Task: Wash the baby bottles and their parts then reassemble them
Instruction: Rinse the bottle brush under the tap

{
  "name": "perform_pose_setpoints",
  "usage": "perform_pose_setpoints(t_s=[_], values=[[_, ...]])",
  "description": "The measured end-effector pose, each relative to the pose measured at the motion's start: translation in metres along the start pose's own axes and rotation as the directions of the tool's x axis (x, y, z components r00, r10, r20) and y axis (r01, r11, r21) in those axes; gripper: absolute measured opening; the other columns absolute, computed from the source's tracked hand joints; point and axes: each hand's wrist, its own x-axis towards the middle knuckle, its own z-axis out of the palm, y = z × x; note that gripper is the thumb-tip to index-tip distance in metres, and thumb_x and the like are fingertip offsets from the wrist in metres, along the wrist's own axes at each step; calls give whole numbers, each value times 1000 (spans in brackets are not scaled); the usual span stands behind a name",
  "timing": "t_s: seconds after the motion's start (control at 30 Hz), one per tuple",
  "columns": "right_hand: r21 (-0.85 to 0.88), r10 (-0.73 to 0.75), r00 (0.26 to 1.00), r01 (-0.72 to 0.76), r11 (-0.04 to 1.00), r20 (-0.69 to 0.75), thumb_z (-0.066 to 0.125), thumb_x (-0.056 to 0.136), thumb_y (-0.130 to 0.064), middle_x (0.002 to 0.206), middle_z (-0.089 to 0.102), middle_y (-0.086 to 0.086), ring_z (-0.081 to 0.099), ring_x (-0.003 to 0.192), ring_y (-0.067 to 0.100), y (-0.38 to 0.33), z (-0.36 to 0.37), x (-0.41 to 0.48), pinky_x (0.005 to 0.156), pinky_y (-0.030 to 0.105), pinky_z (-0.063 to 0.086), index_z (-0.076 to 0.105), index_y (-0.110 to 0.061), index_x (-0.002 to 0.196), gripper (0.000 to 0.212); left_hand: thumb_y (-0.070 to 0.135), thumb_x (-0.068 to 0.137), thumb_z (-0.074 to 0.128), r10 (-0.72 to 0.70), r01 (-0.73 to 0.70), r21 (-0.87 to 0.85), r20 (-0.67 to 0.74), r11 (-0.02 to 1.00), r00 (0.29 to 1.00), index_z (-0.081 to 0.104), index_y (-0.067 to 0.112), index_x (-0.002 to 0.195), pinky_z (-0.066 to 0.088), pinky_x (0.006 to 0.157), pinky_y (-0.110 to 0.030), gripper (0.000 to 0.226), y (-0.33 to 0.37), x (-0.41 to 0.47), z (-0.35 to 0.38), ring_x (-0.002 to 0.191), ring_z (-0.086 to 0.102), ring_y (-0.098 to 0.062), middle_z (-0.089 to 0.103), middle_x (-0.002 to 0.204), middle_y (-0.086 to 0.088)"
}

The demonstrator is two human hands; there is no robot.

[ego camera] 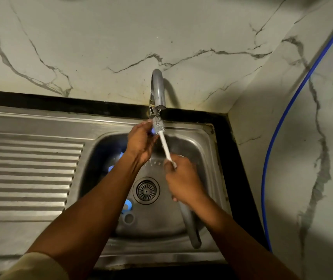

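Under the faucet, left hand pinches a small bluish part; right hand grips the bottle brush by its white handle.

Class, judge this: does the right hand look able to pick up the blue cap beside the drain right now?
Probably not: the right hand grips the brush, so it is occupied. The blue cap itself lies uncovered beside the drain.

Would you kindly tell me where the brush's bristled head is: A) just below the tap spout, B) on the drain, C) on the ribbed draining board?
A: the right hand holds the brush with its head directly under the tap spout, beside the left hand.
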Motion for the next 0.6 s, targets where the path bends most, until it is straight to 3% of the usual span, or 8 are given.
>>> perform_pose_setpoints(t_s=[0.03,0.1,0.17,0.3,0.4,0.5,0.6], values=[[32,12,999,-11,999,-41,44,105,-24,72,58,3,54,40,8,3,-4,5,36,23,44,63,-15,107,21,3,92,67,108,-107,208,10,972,994,61,0,114,58,86,-35,23,-4,-3,0,86,69,-22,70,97,-14],[110,64,991,-52,993,-113,45,105,-22,62,54,2,49,35,10,8,-13,13,38,25,44,61,-14,93,21,0,83,76,318,-310,547,84,777,944,62,6,109,60,77,-30,29,-12,-8,-2,88,69,-21,70,100,-11],[148,97,989,-80,986,-110,46,104,-24,58,52,3,49,38,13,12,-17,14,40,26,43,57,-17,89,20,0,81,77,418,-400,681,150,614,896,61,11,113,57,74,-19,37,-16,-9,-3,87,67,-12,68,102,-2],[170,72,996,-63,983,-48,46,104,-22,60,53,3,47,34,9,16,-13,2,37,22,40,61,-17,99,17,14,82,82,469,-370,783,115,500,876,65,10,116,59,77,-23,38,-14,2,-8,89,69,-14,69,105,-3],[236,122,992,-116,965,-14,45,103,-22,59,51,-1,45,34,8,24,-6,-1,37,22,40,62,-23,107,17,19,85,77,321,-236,906,120,352,939,69,8,101,55,60,-21,21,-25,6,-15,71,66,-14,71,92,-9],[269,175,985,-170,948,8,45,102,-22,58,50,0,44,34,9,33,-5,-1,38,22,39,62,-24,103,17,25,92,68,46,46,943,-64,331,997,67,5,81,45,45,-24,23,-47,1,-32,51,58,-18,67,76,-18],[298,236,972,-219,929,-21,46,102,-20,56,49,2,43,32,11,46,-14,0,37,22,36,57,-22,85,21,15,92,66,-193,224,903,-161,368,968,65,5,89,47,47,-23,11,-79,-7,-51,52,58,-18,62,78,-16]])
